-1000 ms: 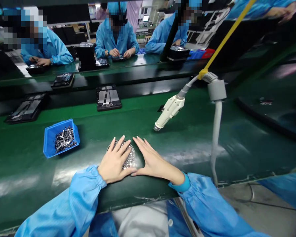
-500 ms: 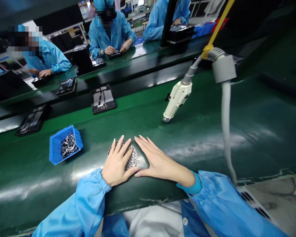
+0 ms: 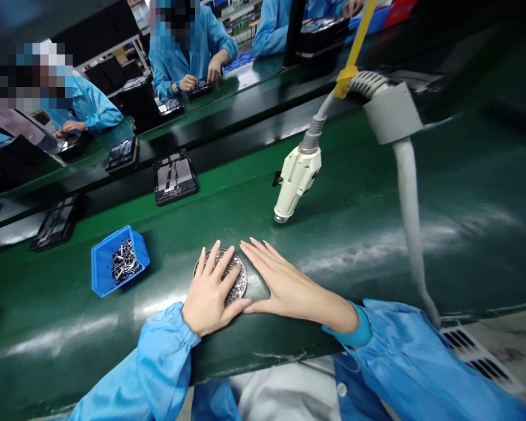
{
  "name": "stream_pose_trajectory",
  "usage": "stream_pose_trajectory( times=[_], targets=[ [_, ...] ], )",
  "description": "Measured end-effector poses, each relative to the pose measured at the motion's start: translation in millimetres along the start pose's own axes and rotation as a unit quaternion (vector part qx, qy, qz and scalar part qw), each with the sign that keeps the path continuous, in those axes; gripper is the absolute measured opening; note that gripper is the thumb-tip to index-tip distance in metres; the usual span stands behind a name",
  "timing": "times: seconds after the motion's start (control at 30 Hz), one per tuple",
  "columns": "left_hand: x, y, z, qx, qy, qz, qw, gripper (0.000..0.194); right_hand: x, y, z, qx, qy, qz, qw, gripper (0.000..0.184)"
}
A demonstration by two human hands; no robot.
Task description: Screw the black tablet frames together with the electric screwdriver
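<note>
A round perforated metal plate (image 3: pixel 240 282) lies on the green belt in front of me. My left hand (image 3: pixel 210 295) rests over its left part with the fingers spread, not closed around it. My right hand (image 3: pixel 291 289) lies flat on the belt just right of the plate, fingers apart, its fingertips close to the plate's upper right rim. The thumb tip reaches toward the left hand below the plate. Part of the plate is hidden under my left hand. Light blue sleeves cover both forearms.
A blue plastic bin (image 3: pixel 119 263) of small metal parts stands left of my hands. A white electric screwdriver (image 3: pixel 296 184) hangs above the belt on a grey hose. Black trays with device frames (image 3: pixel 174 178) sit on a dark rail beyond, with co-workers in blue working farther away.
The whole view has tilted and shifted slightly as my head moved. My hands stay on and beside the plate, and the hanging screwdriver sits a little differently against the belt.
</note>
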State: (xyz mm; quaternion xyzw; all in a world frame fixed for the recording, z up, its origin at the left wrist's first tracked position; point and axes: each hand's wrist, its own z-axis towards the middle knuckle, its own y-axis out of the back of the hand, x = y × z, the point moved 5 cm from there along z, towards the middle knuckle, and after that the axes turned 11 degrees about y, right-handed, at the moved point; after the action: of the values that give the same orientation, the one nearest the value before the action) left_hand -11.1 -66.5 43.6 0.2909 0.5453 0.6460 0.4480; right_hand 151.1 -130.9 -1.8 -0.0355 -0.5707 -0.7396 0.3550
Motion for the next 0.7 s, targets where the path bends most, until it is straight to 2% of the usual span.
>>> stream_pose_trajectory(
  times=[0.27,0.43,0.57,0.7],
  targets=[
    [-7.4,4.0,-12.8,-0.004,-0.017,-0.020,1.000,0.053,3.1,3.7,-2.0,-0.010,0.015,-0.018,1.000,0.136],
    [-7.2,5.8,-12.4,-0.020,-0.021,-0.040,0.999,0.049,4.1,4.5,-2.0,-0.014,0.020,-0.026,0.999,0.135],
    [1.9,11.0,-12.9,-0.019,-0.007,-0.034,0.999,0.053,5.3,6.9,-1.7,-0.014,0.017,-0.026,0.999,0.132],
    [21.8,21.0,-30.7,-0.011,0.048,-0.031,0.998,0.062,6.5,9.8,-2.3,-0.010,0.017,-0.014,1.000,0.131]
  ],
)
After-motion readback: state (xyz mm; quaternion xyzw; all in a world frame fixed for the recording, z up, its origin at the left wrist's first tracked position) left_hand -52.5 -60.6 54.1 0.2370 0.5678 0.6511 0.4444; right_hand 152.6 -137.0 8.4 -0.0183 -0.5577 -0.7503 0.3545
